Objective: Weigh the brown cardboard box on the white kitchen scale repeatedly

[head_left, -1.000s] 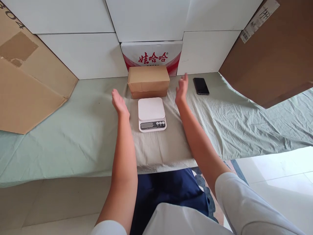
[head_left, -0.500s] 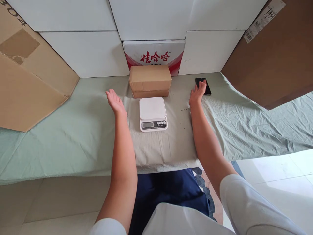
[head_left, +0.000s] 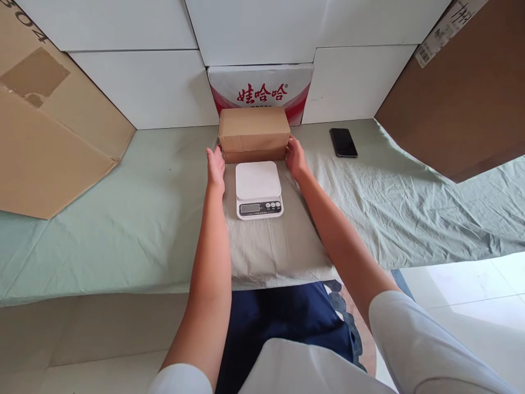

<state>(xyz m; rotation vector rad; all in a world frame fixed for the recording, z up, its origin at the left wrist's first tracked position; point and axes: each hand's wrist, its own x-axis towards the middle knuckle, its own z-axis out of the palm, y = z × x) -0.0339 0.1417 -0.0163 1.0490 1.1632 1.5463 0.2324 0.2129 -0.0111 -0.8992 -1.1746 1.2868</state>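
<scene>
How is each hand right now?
Left hand: open, at the left end of the brown rectangular cardboard box; contact unclear.
Right hand: partly curled at the box's right end; cannot tell whether gripping.

Your L hand (head_left: 216,168), flat w/ fingers extended, is at the L end of the cardboard box (head_left: 254,134), your R hand (head_left: 296,157) up against its R end. White digital scale (head_left: 259,189) sits just in front, on green cloth (head_left: 123,230). Phone (head_left: 343,143) lies off to your R; red/white carton (head_left: 262,90) stands behind the box
</scene>
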